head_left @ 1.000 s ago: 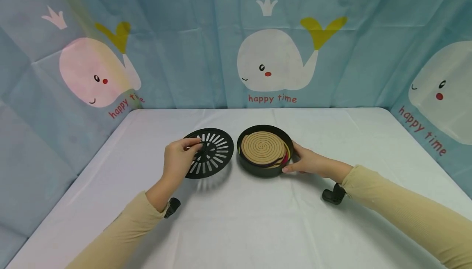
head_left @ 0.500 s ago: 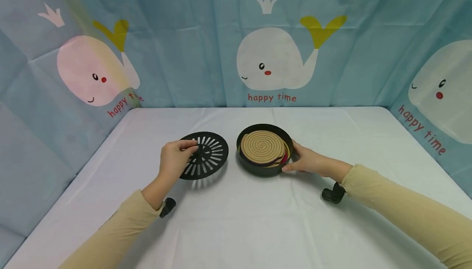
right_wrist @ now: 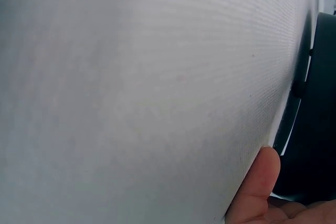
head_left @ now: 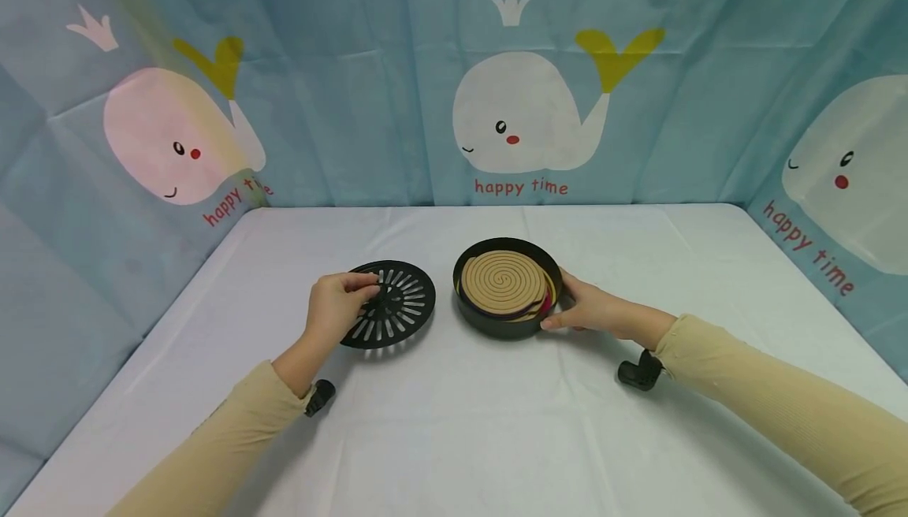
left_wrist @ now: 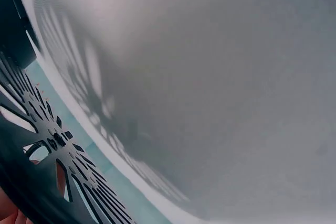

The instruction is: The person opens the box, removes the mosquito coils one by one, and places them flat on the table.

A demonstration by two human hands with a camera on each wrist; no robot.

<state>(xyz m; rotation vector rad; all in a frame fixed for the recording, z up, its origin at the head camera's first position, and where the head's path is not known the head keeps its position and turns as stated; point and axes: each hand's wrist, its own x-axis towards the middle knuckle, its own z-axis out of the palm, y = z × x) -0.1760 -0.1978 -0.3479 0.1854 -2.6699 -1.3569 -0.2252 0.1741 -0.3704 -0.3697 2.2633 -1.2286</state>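
Note:
By its centre, my left hand (head_left: pixel 336 302) pinches a round black slotted lid (head_left: pixel 418 284). In the left wrist view the lid (left_wrist: pixel 84 169) stands apart from the white tabletop and casts a slotted shadow. My right hand (head_left: pixel 585 306) grips the right side of a round black mosquito coil holder (head_left: pixel 496 328), thumb at its front wall. Inside lies a tan spiral mosquito coil (head_left: pixel 502 282), with dark, red and yellow edges showing beneath it. The right wrist view has the thumb (right_wrist: pixel 260 174) beside the holder's dark wall (right_wrist: pixel 312 124).
A white cloth (head_left: pixel 454 438) covers the table. Behind it hangs a blue curtain (head_left: pixel 397 131) printed with whales, which also runs along both sides. A small black wrist camera (head_left: pixel 640 371) sits under the right sleeve, another (head_left: pixel 321 397) under the left.
My left hand has carried the lid a little left and nearer to me, away from the holder, and the lid looks lower. The right hand and the holder stay in place.

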